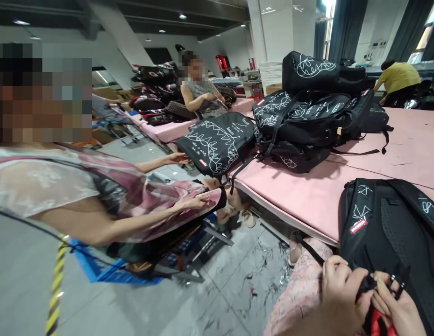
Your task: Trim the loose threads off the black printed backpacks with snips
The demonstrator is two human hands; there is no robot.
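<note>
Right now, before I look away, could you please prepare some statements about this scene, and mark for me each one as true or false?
1. The left hand and the right hand are close together, at a black backpack. True.
2. Both hands are empty. False: they hold a small black piece.
3. The backpack beside the hands bears a red label. True.
4. The table is green. False: the table is pink.
5. A person in yellow sits upright close to the hands. False: the person in yellow bends forward in the background.
6. Black bags with white line drawings are piled on the table. True.
</note>
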